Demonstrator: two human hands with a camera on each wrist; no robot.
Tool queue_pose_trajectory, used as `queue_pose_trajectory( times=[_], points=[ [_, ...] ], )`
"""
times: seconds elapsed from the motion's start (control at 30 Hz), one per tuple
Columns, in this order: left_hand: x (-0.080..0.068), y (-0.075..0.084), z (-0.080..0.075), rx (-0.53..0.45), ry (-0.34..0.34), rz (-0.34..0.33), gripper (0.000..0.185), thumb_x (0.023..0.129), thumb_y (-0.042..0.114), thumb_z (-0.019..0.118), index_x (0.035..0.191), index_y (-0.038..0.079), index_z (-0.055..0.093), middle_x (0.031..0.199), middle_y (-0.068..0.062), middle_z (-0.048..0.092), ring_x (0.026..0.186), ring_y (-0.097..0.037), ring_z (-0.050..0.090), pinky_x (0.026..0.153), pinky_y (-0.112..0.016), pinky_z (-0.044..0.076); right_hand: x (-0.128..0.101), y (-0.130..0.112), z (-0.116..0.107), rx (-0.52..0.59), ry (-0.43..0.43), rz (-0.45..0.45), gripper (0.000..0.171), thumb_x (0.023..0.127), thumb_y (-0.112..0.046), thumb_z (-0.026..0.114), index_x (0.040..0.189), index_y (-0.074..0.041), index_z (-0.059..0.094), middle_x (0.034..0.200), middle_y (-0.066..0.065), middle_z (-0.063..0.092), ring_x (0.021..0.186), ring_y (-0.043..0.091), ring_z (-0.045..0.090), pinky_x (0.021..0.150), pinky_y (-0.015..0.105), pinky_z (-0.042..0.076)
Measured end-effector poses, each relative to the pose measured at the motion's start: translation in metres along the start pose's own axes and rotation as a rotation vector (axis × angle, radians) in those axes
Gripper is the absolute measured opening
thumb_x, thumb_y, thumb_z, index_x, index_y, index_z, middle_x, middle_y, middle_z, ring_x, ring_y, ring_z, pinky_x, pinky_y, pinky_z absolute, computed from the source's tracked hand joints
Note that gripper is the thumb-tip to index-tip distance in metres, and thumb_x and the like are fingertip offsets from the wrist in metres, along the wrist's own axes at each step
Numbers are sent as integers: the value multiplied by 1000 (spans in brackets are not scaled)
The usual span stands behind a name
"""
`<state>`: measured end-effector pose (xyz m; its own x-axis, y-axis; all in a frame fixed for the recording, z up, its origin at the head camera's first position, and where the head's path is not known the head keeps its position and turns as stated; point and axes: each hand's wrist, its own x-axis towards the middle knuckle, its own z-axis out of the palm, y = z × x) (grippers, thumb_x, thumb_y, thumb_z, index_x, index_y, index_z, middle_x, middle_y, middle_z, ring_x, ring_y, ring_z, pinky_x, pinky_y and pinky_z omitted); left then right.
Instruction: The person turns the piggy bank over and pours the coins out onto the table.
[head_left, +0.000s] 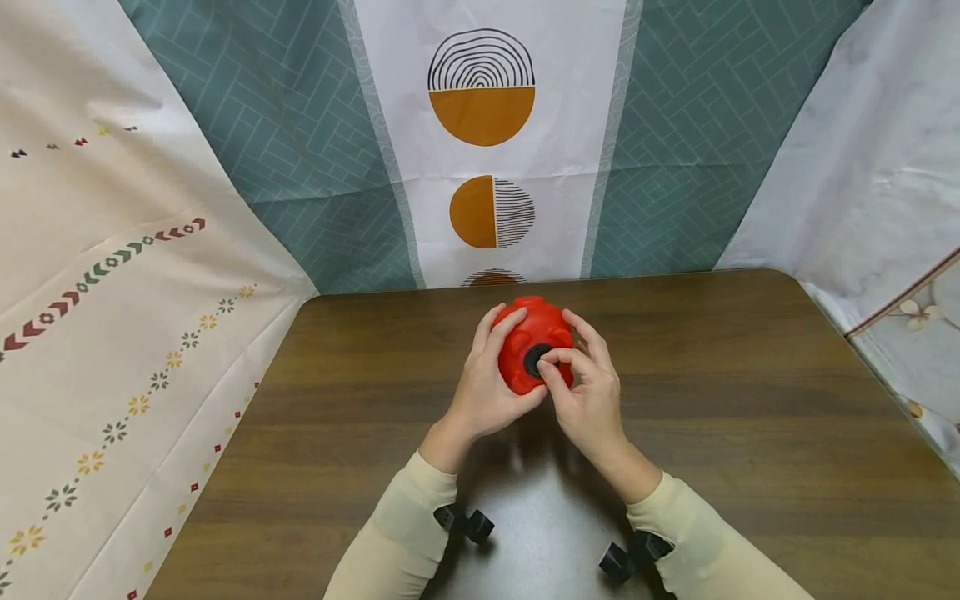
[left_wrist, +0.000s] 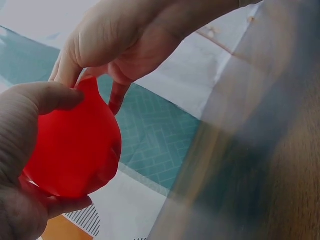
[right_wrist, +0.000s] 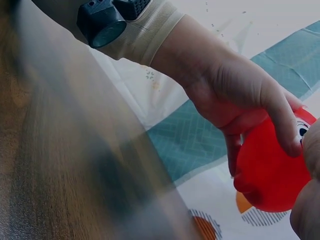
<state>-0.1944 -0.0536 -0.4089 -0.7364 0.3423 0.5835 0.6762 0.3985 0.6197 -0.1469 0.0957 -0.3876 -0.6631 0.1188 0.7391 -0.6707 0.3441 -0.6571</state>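
A shiny red piggy bank [head_left: 514, 354], rounded with stubby bumps, is held up over the table with its underside turned toward the head camera. My left hand [head_left: 487, 393] grips its left side, fingers spread over the far side and thumb along the near edge. A round black plug [head_left: 534, 359] sits in the underside. At the plug, the thumb and index finger of my right hand [head_left: 592, 404] pinch together, while another finger reaches to the piggy bank's right side. A painted eye [right_wrist: 302, 131] shows in the right wrist view.
The brown wooden table [head_left: 315, 467] stretches under both arms, with a glare patch in front. Behind its far edge hangs a teal and white patterned cloth [head_left: 300, 150]. Pale cloths hang at both sides. Each sleeve carries a black wrist camera [head_left: 630, 557].
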Motion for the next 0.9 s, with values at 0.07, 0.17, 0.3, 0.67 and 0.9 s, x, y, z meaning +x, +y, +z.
queue_pose_trajectory(
  times=[0.07, 0.17, 0.3, 0.67, 0.9],
  points=[
    [0, -1, -1, -7, -5, 2, 89, 69, 20, 82, 145, 22, 36, 151, -12, 26, 127, -24, 43, 94, -38, 49, -2, 10, 1, -6, -5, -6, 12, 75, 14, 73, 82, 5, 68, 134, 21, 50, 123, 36, 47, 98, 55, 43],
    [0, -2, -1, -16, -15, 1, 90, 69, 20, 83, 145, 22, 36, 151, -11, 26, 128, -24, 42, 94, -38, 49, -6, 26, 2, -10, -15, -10, 12, 76, 8, 75, 83, 1, 69, 137, 15, 50, 126, 32, 46, 98, 55, 42],
    [0, -2, -1, -23, -27, -4, 90, 69, 21, 83, 145, 23, 36, 151, -7, 26, 129, -22, 41, 95, -38, 49, -7, 34, 2, -23, -32, -22, 12, 76, 5, 77, 84, -2, 70, 139, 12, 49, 127, 31, 45, 97, 53, 42],
    [0, -3, -4, -38, -65, -27, 90, 69, 22, 83, 146, 25, 35, 151, -5, 27, 130, -21, 39, 95, -37, 48, -6, 37, 0, -35, -81, -35, 11, 77, 4, 77, 83, -4, 70, 139, 10, 49, 129, 29, 43, 97, 54, 43],
    [1, -6, -5, -59, -84, -17, 90, 70, 22, 83, 146, 25, 34, 150, -4, 28, 131, -20, 37, 95, -35, 49, -6, 37, -1, -60, -109, -37, 8, 80, 0, 76, 84, -5, 70, 142, 6, 48, 130, 25, 42, 95, 35, 48]
  ],
)
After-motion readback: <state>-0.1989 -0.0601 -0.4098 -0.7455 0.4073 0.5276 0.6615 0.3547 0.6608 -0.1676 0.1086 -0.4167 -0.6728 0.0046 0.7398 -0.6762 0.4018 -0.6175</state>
